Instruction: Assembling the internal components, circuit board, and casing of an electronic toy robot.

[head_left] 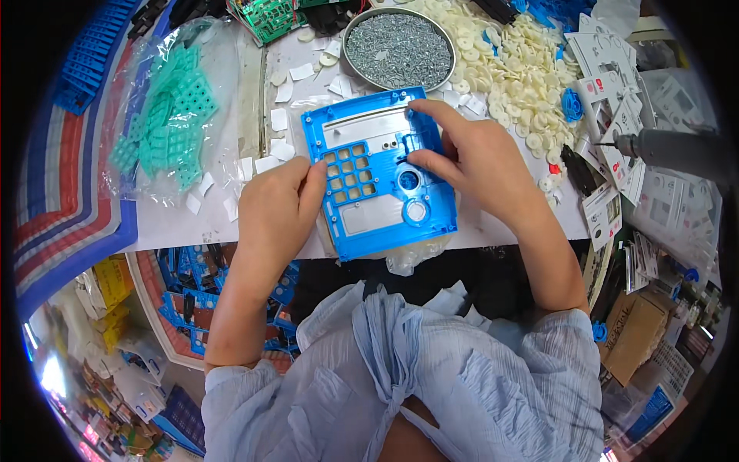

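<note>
A blue plastic housing panel (389, 206) lies tilted at the table's near edge, its ribbed inner side up. It has a grid of square keypad openings, a long slot near the top and two round openings. My left hand (279, 204) is closed on its left edge, thumb beside the keypad grid. My right hand (481, 158) is at the right side, index fingertip by the top right corner and thumb on the inner face, next to a small dark piece (404, 161). Its other fingers are partly hidden. Clear plastic film (406, 259) shows under the panel.
Behind the panel stands a round metal tin (349, 58) of small screws. Cream plastic discs (516, 85) are heaped to its right. A bag of mint-green keypads (173, 115) lies left. An electric screwdriver (670, 150) juts in from the right, near printed card sheets (608, 96).
</note>
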Demonstrator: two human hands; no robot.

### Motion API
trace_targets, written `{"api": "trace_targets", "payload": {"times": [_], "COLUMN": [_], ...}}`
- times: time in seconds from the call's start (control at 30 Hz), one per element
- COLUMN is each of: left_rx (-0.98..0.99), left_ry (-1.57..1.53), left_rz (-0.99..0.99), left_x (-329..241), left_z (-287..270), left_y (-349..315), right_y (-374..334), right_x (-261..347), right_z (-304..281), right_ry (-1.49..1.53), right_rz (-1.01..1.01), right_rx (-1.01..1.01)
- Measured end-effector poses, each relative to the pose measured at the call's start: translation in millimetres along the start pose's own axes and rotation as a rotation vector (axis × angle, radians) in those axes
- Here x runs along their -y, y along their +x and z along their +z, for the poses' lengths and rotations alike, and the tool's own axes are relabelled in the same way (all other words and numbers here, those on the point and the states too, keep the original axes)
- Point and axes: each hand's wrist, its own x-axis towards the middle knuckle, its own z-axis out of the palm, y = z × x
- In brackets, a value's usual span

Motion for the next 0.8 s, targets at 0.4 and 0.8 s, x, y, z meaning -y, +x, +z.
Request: {"api": "trace_targets", "payload": {"times": [0.4,0.8], "left_rx": [-0.146,0.137], "left_ry": [0.081,0.281], "left_rz": [0.481,0.621], "left_x": [-15,-30], "left_z": [8,10], "left_y": [4,6], "right_y": [-16,-41], "right_x": [2,6], "right_z": [2,-4], "right_ry": [-0.005,0.003], "right_rz": [0.111,0.039], "right_rx": [0.051,0.151]}}
